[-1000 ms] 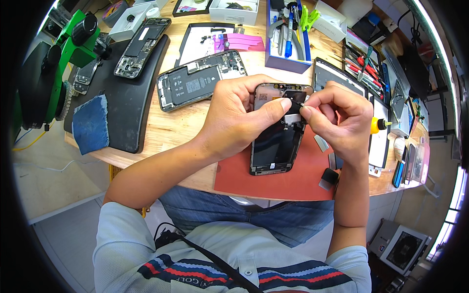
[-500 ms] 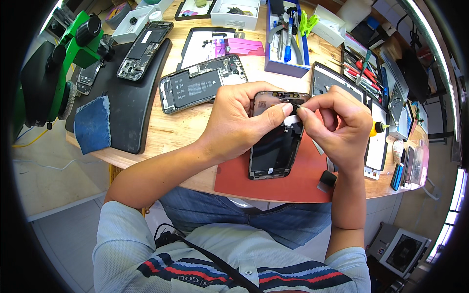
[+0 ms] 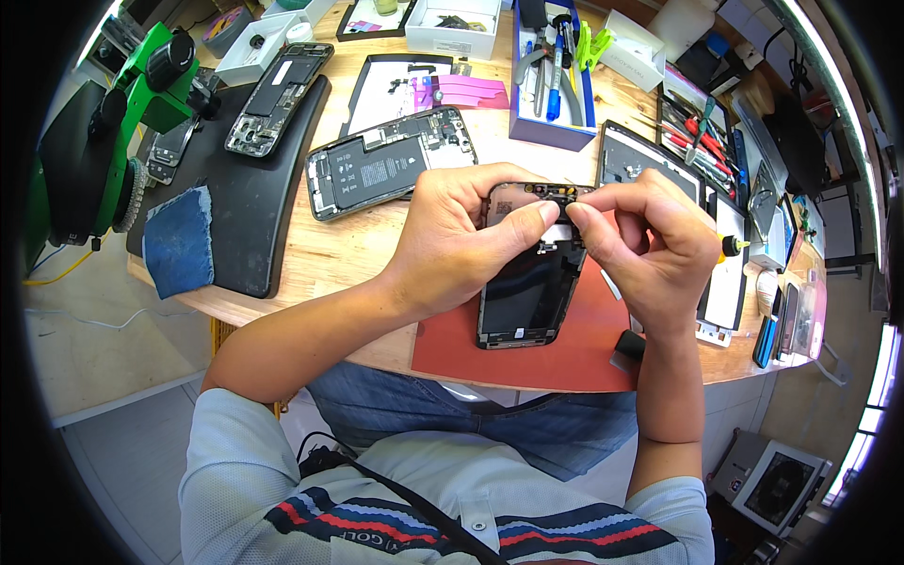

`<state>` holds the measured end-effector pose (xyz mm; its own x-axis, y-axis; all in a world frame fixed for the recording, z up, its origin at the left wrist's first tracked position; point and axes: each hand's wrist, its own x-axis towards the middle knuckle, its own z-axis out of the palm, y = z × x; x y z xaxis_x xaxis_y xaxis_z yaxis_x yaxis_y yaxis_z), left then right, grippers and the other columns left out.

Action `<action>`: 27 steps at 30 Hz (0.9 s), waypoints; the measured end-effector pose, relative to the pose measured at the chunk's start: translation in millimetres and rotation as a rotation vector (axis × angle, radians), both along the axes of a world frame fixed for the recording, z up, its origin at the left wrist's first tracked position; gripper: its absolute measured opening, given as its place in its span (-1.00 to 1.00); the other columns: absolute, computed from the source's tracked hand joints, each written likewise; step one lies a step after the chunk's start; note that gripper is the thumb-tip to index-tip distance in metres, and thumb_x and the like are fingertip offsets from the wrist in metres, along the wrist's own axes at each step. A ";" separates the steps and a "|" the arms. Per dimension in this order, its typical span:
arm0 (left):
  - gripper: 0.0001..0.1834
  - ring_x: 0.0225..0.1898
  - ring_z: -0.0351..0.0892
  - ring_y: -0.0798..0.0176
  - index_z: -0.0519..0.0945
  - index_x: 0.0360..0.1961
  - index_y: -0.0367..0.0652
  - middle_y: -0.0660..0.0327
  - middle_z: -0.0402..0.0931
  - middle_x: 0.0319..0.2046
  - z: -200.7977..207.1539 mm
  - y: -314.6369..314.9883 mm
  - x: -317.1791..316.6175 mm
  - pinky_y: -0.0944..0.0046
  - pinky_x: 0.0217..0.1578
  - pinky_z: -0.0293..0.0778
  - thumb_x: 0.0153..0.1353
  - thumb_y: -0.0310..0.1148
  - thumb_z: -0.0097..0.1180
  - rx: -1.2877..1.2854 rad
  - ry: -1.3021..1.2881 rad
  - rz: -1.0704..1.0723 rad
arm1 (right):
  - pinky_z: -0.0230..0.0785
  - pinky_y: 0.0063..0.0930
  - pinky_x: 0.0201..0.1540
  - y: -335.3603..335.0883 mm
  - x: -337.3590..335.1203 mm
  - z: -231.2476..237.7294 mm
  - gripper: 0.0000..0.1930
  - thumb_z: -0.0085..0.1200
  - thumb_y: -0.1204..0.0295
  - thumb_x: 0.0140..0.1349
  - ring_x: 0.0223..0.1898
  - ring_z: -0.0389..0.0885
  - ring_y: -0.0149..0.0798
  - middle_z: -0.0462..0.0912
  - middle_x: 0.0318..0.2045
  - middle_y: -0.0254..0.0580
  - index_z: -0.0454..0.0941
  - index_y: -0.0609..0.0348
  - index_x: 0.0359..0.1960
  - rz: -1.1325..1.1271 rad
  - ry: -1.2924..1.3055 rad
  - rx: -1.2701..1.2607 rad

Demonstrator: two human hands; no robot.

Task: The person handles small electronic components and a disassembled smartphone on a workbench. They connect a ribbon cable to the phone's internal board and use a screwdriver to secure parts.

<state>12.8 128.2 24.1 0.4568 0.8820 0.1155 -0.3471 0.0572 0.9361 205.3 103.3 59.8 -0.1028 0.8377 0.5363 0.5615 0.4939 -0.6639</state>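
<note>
A phone screen assembly (image 3: 529,292), its dark inner side up, is tilted over a reddish-brown mat (image 3: 452,344). My left hand (image 3: 461,231) grips its upper left edge, the thumb pressed near the small parts at its top. My right hand (image 3: 650,240) pinches at the upper right corner with thumb and forefinger; whatever small part sits between those fingertips is too hidden to name. Beyond my left hand lies an opened phone body (image 3: 391,160) with its black battery showing.
On the left, a black pad (image 3: 247,202) carries another opened phone (image 3: 279,99) and a blue cloth (image 3: 179,240), beside a green-and-black device (image 3: 141,85). A blue box (image 3: 554,127) of pens and pliers stands at the back. Red-handled tools (image 3: 702,151) fill a tray at right.
The top of the screen assembly has dipped slightly toward me, showing more of its top parts. My right fingertips have shifted a little left and down along its corner.
</note>
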 end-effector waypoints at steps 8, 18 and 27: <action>-0.84 -0.41 0.45 0.63 0.66 -0.16 -0.32 0.39 0.61 -0.42 -1.8 -1.0 3.4 0.54 -0.42 0.39 0.31 -0.45 0.21 0.026 0.005 0.035 | 0.06 -0.57 -0.60 -1.9 0.1 1.5 -0.82 0.41 0.59 -0.03 -0.66 0.22 -0.56 0.36 -0.67 -0.41 0.74 0.21 -0.35 0.037 -0.024 0.034; -0.82 -0.46 0.36 0.66 0.67 -0.16 -0.33 0.44 0.55 -0.48 -3.0 -0.4 1.4 0.55 -0.48 0.30 0.30 -0.42 0.21 0.011 0.025 0.051 | -0.01 -0.67 -0.61 1.9 13.1 6.9 -0.89 0.35 0.57 0.04 -0.61 0.24 -0.63 0.42 -0.61 -0.47 0.62 0.25 -0.49 0.059 0.083 -0.113; -0.76 -0.27 0.60 0.50 0.63 -0.08 -0.41 0.18 0.68 -0.27 -2.4 1.2 -0.4 0.47 -0.25 0.52 0.32 -0.45 0.20 -0.002 0.009 0.014 | 0.03 -0.61 -0.60 -0.2 4.5 1.8 -0.83 0.37 0.60 -0.01 -0.65 0.20 -0.58 0.36 -0.65 -0.43 0.68 0.21 -0.35 0.068 -0.032 -0.075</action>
<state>12.4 129.5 21.7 0.4453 0.8887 0.1095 -0.3393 0.0543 0.9391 209.8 103.1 61.7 -0.1765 0.8662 0.4675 0.5500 0.4807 -0.6829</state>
